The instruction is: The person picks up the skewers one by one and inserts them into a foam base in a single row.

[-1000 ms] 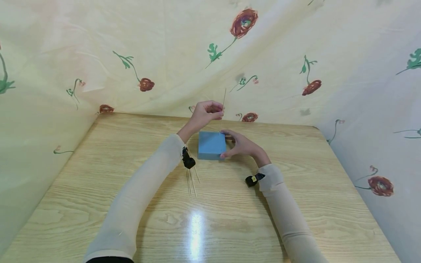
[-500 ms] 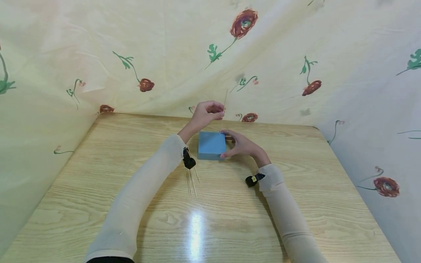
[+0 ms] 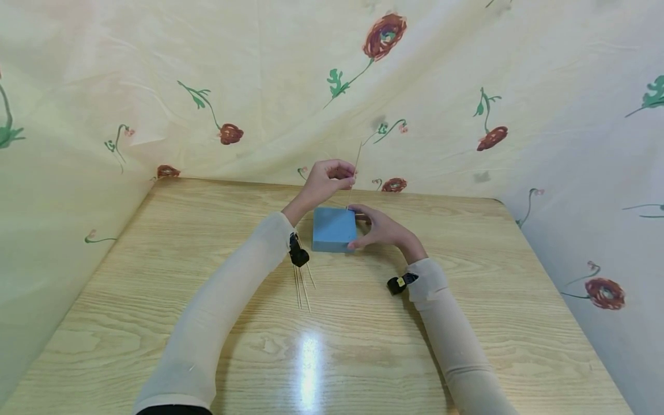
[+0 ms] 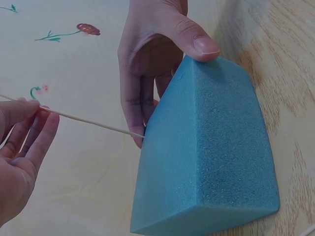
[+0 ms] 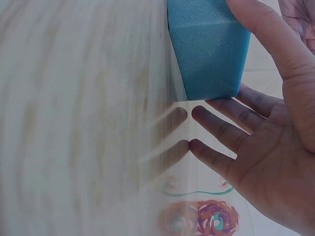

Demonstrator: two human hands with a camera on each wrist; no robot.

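Note:
A blue foam block (image 3: pixel 334 226) lies flat on the table. My right hand (image 3: pixel 383 227) holds its right side, with the thumb on the near face and the index finger at the far corner. In the right wrist view, other fingers of that hand are spread beyond the block (image 5: pixel 209 64). My left hand (image 3: pixel 328 178) pinches a thin wooden skewer (image 3: pixel 358 157) partway along its length, above the block. The left wrist view shows the skewer's (image 4: pixel 93 122) lower end meeting the block's top face beside the right index finger. Whether it is pushed in, I cannot tell.
Several loose skewers (image 3: pixel 302 288) lie on the wooden table (image 3: pixel 373 357), partly under the left wrist. A flower-printed cloth (image 3: pixel 280 86) hangs behind the table and along its sides.
The skewer's upper end has leaned to the right, and my left hand has shifted slightly right with it. The block and my right hand stay put.

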